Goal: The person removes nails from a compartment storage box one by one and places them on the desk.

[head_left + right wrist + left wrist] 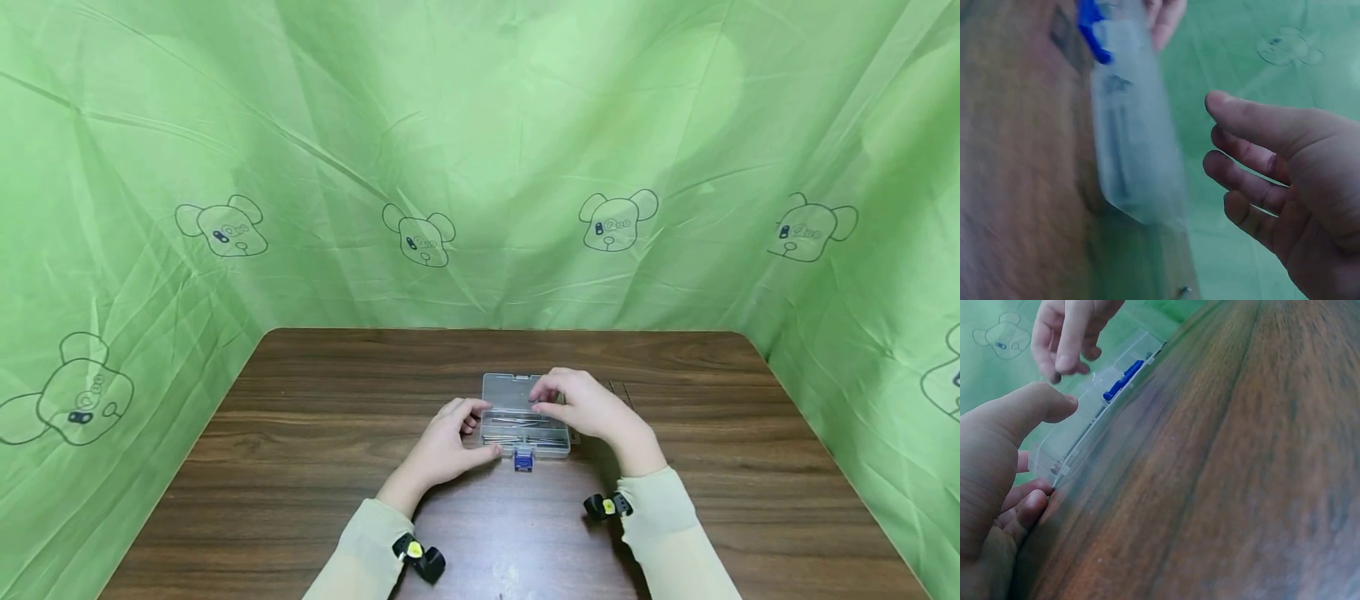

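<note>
A shallow clear plastic box with a blue latch lies on the brown wooden table, with thin metal rods inside. My left hand holds its left end, thumb on the front corner and fingers curled at the side. In the left wrist view the left hand brackets the corner of the box. My right hand hovers over the lid with bent fingers. In the right wrist view the right hand is relaxed, holds nothing and is clear of the box.
Green cloth printed with bear faces walls the table at the back and both sides. A few thin metal pieces lie just right of the box. Bare wood stretches left, right and in front of the hands.
</note>
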Demonstrator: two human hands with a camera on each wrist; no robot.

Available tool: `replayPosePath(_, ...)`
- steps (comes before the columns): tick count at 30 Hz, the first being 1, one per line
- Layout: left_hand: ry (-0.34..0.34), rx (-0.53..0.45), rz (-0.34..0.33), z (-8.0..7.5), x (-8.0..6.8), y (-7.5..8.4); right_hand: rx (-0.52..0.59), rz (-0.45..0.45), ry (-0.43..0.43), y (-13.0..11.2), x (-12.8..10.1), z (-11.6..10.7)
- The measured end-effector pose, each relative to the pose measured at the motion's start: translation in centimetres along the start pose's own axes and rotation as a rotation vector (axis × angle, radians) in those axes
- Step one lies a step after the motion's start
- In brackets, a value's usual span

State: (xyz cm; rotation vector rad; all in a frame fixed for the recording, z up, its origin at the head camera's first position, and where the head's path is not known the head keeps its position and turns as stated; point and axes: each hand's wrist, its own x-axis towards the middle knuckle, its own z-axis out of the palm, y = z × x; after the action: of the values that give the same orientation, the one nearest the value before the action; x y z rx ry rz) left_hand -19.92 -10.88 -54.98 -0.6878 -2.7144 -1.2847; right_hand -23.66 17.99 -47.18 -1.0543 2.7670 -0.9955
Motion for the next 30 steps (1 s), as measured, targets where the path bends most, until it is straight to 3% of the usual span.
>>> replayPosePath(7, -0.005, 0.005, -0.003, 0.0, 0.0, 0.2, -0.069, -0.070, -0.032, 0.3, 0.4, 1.6)
replayPosePath(30, -0.002, 0.006, -0.003, -0.1, 0.0, 0.1, -0.116, -0.016, -0.066, 1.0, 0.5, 2.8)
